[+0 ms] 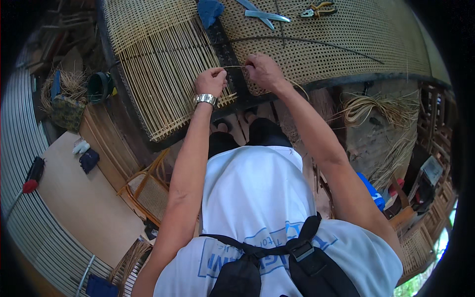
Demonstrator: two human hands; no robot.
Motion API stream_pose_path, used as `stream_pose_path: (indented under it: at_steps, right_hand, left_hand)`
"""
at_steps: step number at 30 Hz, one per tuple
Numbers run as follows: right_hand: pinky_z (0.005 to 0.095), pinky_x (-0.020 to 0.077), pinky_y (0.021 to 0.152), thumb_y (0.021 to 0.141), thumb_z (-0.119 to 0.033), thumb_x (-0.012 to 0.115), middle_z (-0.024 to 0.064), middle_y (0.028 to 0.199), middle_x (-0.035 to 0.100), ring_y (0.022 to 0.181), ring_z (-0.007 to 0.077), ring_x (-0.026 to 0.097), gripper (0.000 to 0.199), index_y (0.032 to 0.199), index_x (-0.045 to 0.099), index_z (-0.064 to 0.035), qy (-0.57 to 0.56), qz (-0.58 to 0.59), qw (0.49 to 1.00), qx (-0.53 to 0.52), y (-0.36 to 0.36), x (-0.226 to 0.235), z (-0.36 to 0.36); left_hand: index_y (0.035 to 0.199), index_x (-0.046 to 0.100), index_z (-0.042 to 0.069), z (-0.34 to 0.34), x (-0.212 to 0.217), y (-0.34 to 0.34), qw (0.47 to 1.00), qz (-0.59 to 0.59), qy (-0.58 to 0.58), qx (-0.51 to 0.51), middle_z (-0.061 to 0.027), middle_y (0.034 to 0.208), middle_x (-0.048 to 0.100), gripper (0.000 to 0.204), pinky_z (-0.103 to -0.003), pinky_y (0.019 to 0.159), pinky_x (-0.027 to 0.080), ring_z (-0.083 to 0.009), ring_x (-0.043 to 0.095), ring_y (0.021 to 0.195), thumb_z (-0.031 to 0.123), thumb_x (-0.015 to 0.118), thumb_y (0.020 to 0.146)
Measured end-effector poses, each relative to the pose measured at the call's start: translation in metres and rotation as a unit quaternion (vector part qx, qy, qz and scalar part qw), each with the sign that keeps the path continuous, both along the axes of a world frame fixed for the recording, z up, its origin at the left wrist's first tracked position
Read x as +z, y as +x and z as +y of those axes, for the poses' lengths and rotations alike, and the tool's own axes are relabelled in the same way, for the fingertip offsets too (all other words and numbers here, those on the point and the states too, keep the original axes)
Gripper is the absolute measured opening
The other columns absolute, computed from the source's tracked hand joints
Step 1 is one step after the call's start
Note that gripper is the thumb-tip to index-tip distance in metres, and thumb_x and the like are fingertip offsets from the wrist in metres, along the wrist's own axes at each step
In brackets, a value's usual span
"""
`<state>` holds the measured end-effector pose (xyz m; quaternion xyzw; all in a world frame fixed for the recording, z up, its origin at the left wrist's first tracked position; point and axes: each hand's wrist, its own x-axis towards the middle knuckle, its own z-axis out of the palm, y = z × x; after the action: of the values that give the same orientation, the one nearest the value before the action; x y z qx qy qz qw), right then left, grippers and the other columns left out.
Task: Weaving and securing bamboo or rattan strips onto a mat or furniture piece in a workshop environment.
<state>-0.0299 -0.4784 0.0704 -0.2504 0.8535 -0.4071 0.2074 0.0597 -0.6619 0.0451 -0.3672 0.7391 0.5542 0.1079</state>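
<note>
A thin cane strand [232, 67] stretches between my two hands, above the dark frame bar that divides two woven panels. My left hand [211, 81], with a metal watch at the wrist, pinches one end over the left panel. Fingers curled, my right hand [263, 71] grips the strand over the right panel, and its tail loops down past the right wrist. The left cane panel [158, 84] has a tight weave at the far end and parallel strips nearer me. An open-hole weave covers the right cane panel [316, 54].
On the panels lie a blue cloth [210, 12], crossed blades [267, 16], yellow-handled pliers [318, 10] and a dark thin rod [316, 41]. Coiled cane [366, 106] rests at the right. A rattan chair [148, 185] and a pale board [84, 193] stand at the left.
</note>
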Motion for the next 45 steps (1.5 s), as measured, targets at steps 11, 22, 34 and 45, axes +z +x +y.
stream_pose_path:
  at_steps: [11, 22, 34, 45]
  right_hand:
    - [0.0455, 0.0498, 0.084, 0.089, -0.021, 0.061, 0.0178, 0.096, 0.065, 0.095, 0.0361, 0.062, 0.02, 0.096, 0.068, -0.0045, 0.077, 0.024, 0.997, 0.009, -0.002, -0.008, 0.001]
    - [0.0461, 0.0519, 0.082, 0.089, -0.023, 0.06, 0.0177, 0.096, 0.066, 0.094, 0.0365, 0.064, 0.021, 0.098, 0.068, -0.0057, 0.106, 0.026, 0.994, 0.013, -0.002, -0.006, 0.0]
    - [0.0454, 0.0514, 0.081, 0.09, -0.023, 0.061, 0.0161, 0.096, 0.065, 0.091, 0.0358, 0.064, 0.019, 0.099, 0.066, -0.0062, 0.118, 0.037, 0.992, 0.025, -0.001, -0.006, 0.0]
    - [0.0459, 0.0521, 0.079, 0.091, -0.022, 0.059, 0.0166, 0.097, 0.065, 0.09, 0.0366, 0.065, 0.019, 0.1, 0.065, -0.0067, 0.125, 0.033, 0.99, 0.048, -0.002, -0.003, -0.001]
  left_hand:
    - [0.088, 0.077, 0.01, 0.025, 0.009, -0.013, 0.963, -0.071, -0.259, -0.024, -0.0126, 0.084, 0.073, 0.018, -0.041, 0.078, 0.055, -0.0307, 0.07, 0.081, 0.026, 0.072, 0.081]
    - [0.091, 0.076, 0.009, 0.035, 0.018, -0.013, 0.956, -0.094, -0.278, -0.028, -0.0156, 0.088, 0.072, 0.016, -0.042, 0.08, 0.055, -0.0325, 0.069, 0.087, 0.023, 0.07, 0.086]
    - [0.1, 0.075, 0.007, 0.038, 0.008, -0.012, 0.96, -0.11, -0.258, -0.004, -0.0172, 0.093, 0.073, 0.027, -0.043, 0.082, 0.054, -0.033, 0.069, 0.089, 0.025, 0.077, 0.08]
    - [0.08, 0.076, 0.009, 0.034, 0.01, -0.017, 0.954, -0.098, -0.278, 0.052, -0.0148, 0.077, 0.071, 0.02, -0.045, 0.07, 0.053, -0.0333, 0.068, 0.074, 0.027, 0.067, 0.082]
